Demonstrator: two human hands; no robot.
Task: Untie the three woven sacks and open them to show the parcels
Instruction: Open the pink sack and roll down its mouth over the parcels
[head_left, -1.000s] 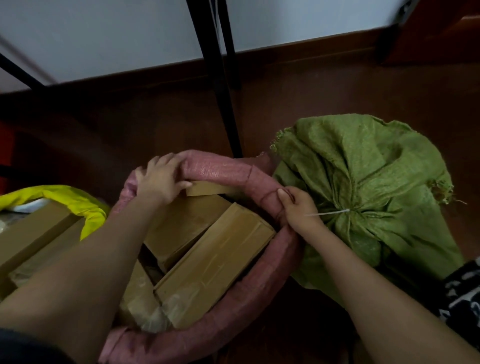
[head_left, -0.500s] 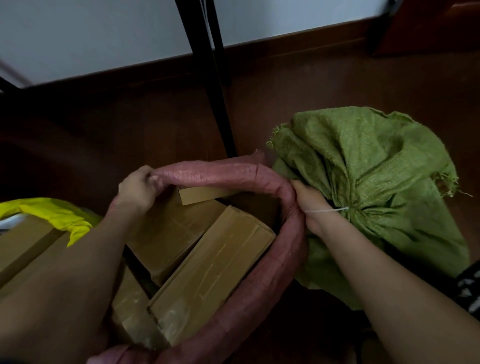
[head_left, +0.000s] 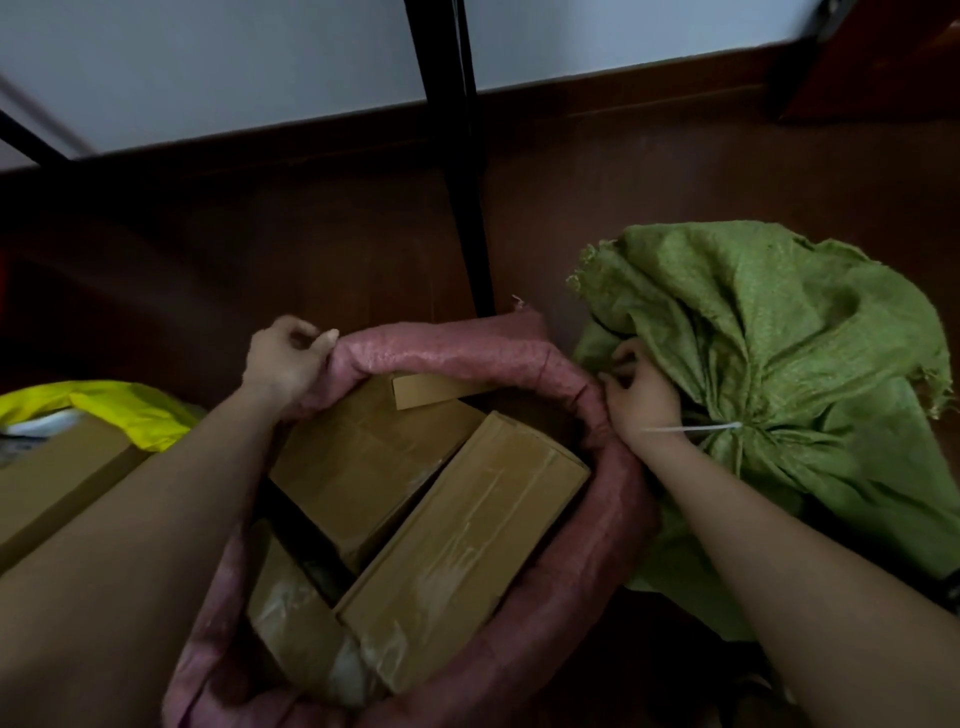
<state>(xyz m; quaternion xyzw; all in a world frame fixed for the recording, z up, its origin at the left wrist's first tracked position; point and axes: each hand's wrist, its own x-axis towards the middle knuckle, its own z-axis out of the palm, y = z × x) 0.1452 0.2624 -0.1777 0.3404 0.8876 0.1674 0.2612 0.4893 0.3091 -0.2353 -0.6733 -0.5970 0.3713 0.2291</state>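
Fingers of both hands grip the pink sack (head_left: 447, 353) on brown floor (head_left: 311, 249) by a white wall (head_left: 208, 62).

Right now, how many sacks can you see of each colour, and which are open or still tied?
Pink sack: 1, open, rim rolled down, brown parcels showing, both hands on the rim (left hand, right hand).
Yellow sack: 1, open, a parcel showing.
Green sack: 1, neck tied with a white tie.
Total: 3 sacks, 2 open, 1 tied.
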